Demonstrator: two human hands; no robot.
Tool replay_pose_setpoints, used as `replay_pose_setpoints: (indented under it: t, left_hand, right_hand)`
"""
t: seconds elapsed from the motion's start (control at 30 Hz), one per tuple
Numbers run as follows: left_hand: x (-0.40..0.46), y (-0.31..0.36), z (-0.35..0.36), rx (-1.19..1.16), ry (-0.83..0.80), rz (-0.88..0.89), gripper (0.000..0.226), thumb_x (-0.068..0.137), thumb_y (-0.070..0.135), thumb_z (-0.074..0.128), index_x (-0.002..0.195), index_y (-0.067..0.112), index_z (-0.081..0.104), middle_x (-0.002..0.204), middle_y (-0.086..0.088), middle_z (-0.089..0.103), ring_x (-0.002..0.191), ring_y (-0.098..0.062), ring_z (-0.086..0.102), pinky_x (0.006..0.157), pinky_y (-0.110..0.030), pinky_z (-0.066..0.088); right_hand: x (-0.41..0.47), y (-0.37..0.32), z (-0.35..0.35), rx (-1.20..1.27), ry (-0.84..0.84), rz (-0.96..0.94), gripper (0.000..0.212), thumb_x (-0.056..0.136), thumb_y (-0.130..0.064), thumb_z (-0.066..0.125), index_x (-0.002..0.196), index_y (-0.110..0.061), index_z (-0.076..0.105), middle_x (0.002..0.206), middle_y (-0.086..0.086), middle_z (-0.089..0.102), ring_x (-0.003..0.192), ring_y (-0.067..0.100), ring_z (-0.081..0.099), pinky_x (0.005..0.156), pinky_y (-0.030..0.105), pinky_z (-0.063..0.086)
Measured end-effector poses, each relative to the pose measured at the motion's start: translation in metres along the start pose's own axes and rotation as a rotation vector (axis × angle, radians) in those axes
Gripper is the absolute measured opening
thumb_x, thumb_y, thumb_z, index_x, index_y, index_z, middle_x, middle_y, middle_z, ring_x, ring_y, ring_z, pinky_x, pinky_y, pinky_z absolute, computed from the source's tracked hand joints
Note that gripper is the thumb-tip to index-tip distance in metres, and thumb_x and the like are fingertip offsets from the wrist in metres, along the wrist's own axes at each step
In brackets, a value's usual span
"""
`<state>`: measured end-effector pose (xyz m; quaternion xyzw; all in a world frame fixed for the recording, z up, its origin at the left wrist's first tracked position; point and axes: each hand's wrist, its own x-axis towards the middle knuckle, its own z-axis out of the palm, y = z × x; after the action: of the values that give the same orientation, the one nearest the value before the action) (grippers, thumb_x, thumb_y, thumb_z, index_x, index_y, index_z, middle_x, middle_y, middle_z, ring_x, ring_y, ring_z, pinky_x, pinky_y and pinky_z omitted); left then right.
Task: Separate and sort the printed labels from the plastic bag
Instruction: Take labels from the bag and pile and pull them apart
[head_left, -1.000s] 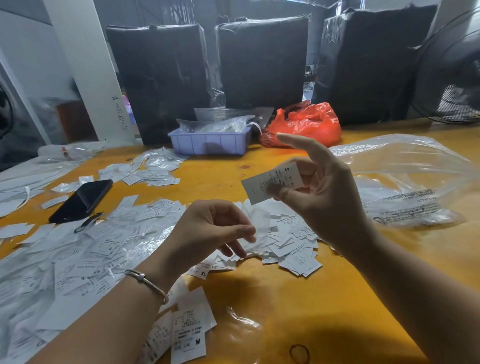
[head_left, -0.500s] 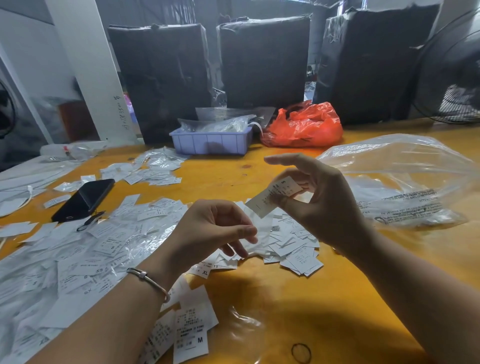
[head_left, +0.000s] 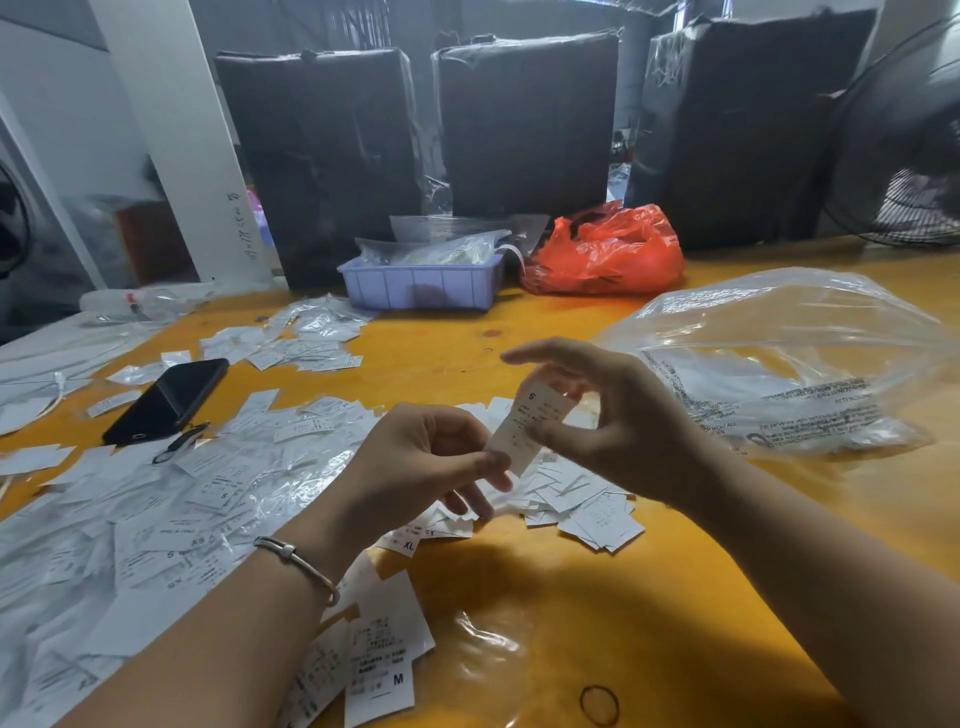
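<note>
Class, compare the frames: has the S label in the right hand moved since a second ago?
Yes. The S label has dropped and swung upright, away from the blue tray, down to the left hand.

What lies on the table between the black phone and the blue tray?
In the head view, a loose pile of labels lies between the phone and the tray, with bare table beside it.
</note>
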<state>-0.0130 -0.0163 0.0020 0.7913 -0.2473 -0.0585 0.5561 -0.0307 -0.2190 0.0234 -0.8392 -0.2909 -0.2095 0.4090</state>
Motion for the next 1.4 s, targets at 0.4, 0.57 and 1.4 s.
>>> replay_pose_setpoints:
  t: [0.4,0.57,1.4]
  left_hand:
    - [-0.001,0.001,-0.001,0.009,0.012,0.004,0.028,0.075,0.028,0.072,0.09,0.005,0.073,0.083,-0.006,0.077,0.071,-0.024,0.074,0.055,-0.024,0.053]
    - [-0.001,0.001,-0.002,-0.012,0.017,-0.006,0.027,0.074,0.026,0.072,0.09,0.005,0.073,0.085,-0.005,0.077,0.075,-0.023,0.075,0.056,-0.023,0.055]
    - [0.0,0.001,0.001,-0.066,0.097,0.002,0.014,0.068,0.026,0.073,0.075,0.014,0.073,0.079,-0.004,0.077,0.072,-0.011,0.073,0.055,-0.018,0.052]
  right_hand:
    - [0.001,0.004,0.002,0.131,0.126,0.062,0.012,0.077,0.001,0.073,0.085,-0.007,0.075,0.078,0.0,0.072,0.07,0.005,0.065,0.063,0.015,0.052]
    - [0.002,0.007,-0.001,0.34,0.109,0.173,0.016,0.077,0.009,0.068,0.085,-0.004,0.073,0.082,0.012,0.073,0.077,0.022,0.069,0.075,0.031,0.059]
    - [-0.002,0.004,0.015,0.209,0.098,0.061,0.012,0.074,0.008,0.072,0.079,-0.002,0.076,0.074,0.007,0.071,0.067,0.024,0.063,0.059,0.035,0.051]
